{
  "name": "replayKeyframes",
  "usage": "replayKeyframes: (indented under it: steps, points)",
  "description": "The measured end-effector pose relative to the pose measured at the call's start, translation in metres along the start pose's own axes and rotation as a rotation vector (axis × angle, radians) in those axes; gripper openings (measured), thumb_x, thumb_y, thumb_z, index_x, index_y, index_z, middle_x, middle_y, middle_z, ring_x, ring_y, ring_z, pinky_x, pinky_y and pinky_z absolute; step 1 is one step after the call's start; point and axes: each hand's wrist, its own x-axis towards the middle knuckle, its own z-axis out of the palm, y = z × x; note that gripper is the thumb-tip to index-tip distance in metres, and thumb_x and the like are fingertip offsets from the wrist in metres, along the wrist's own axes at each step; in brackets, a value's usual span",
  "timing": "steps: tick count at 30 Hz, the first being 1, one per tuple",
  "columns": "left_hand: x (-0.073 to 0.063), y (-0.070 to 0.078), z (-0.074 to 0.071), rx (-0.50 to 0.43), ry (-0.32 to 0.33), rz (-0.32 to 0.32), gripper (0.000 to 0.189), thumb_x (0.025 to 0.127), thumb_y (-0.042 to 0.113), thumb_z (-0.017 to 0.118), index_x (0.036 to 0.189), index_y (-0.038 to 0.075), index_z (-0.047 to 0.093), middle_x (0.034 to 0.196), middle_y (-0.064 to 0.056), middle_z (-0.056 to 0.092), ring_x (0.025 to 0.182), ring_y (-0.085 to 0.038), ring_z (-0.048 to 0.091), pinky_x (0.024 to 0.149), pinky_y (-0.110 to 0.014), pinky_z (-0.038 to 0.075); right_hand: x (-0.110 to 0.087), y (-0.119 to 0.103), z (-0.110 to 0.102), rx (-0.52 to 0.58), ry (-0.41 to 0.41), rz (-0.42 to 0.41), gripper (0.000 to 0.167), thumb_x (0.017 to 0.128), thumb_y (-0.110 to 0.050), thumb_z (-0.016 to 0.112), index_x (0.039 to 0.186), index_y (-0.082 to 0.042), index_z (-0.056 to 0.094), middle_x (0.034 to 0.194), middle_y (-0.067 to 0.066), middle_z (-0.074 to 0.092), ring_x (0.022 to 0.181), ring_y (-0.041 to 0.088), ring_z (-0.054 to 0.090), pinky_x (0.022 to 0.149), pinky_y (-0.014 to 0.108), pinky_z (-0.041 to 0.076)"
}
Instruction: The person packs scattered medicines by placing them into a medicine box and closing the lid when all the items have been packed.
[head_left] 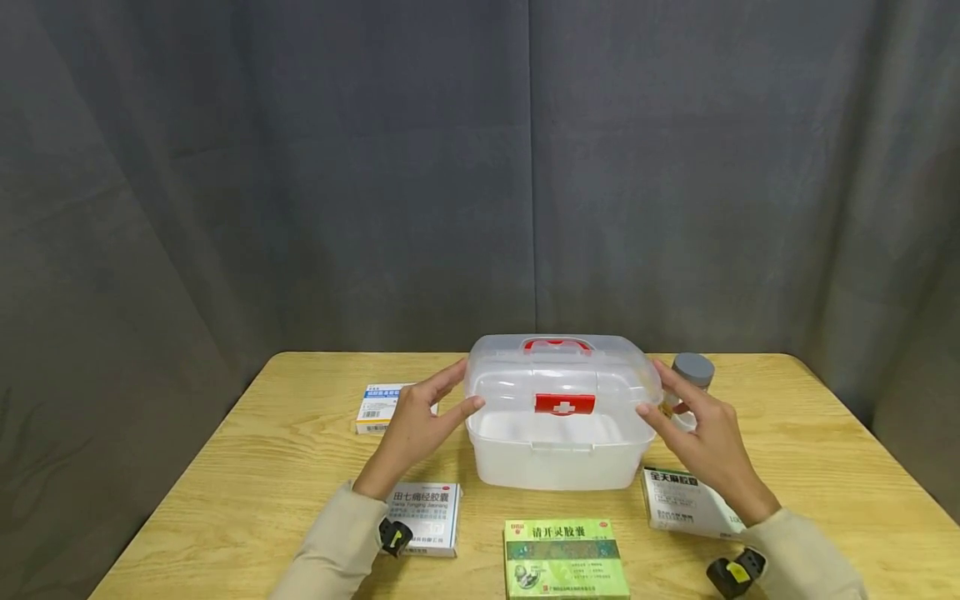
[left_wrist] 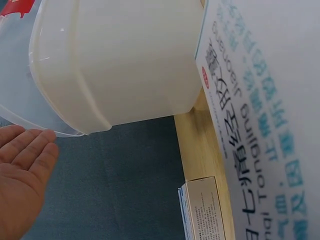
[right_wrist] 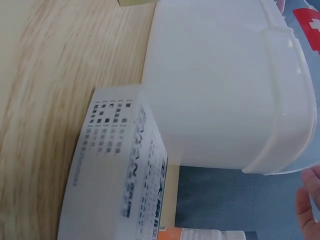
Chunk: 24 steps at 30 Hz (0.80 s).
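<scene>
Between the fingers of the left hand (head_left: 416, 421) and those of the right hand (head_left: 708, 433) stands a translucent first-aid box (head_left: 555, 468), whose clear lid (head_left: 562, 371) is raised, so that the red latch (head_left: 564, 404) is above the front rim and apart from it. The left fingers are stretched out and touch the left end of the lid, with the thumb directed to its front. At the right end, the right index finger and thumb are also extended along the lid; the other right fingers are partly hidden. To the left of the left fingers lies a blue-and-white carton (head_left: 381, 410); nearer to the person, beside the left wrist, is a white carton (head_left: 431, 518). Just beyond the right fingers stands a grey-capped bottle (head_left: 693, 371), and below them lies a green-edged carton (head_left: 684, 504). Before both hands, a green carton (head_left: 566, 562) rests on the wooden table (head_left: 285, 450).
</scene>
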Motion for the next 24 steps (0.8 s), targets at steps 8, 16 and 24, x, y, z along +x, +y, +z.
replayKeyframes:
  steps: [8, 16, 24]
  points:
    - [0.003, 0.0, 0.004, -0.037, 0.024, 0.002, 0.054, 0.089, 0.019, 0.074, 0.135, 0.001, 0.055, 0.133, -0.012, 0.055, 0.121, -0.023, 0.054, 0.098, -0.034, 0.044, 0.002, -0.005, -0.004, 0.007, 0.024, 0.036, 0.057, 0.084, -0.006, 0.075, 0.138, -0.006, 0.056, 0.117, 0.015, 0.066, 0.095, -0.004, 0.056, 0.072, 0.011, 0.046]
    - [0.006, -0.001, 0.006, -0.037, 0.047, 0.026, 0.052, 0.089, 0.024, 0.073, 0.133, 0.001, 0.058, 0.13, -0.011, 0.059, 0.118, -0.021, 0.057, 0.096, -0.03, 0.046, 0.005, -0.01, -0.008, 0.016, 0.028, 0.074, 0.054, 0.085, -0.006, 0.074, 0.136, -0.003, 0.056, 0.124, 0.016, 0.063, 0.095, -0.009, 0.053, 0.071, 0.009, 0.045]
    - [0.011, 0.003, 0.005, -0.029, 0.055, 0.006, 0.051, 0.09, 0.024, 0.072, 0.132, -0.001, 0.058, 0.128, -0.013, 0.06, 0.115, -0.021, 0.059, 0.094, -0.033, 0.048, 0.012, -0.01, -0.011, 0.001, -0.003, 0.109, 0.053, 0.088, -0.012, 0.072, 0.137, -0.004, 0.055, 0.119, 0.021, 0.064, 0.075, 0.019, 0.06, 0.06, 0.012, 0.046]
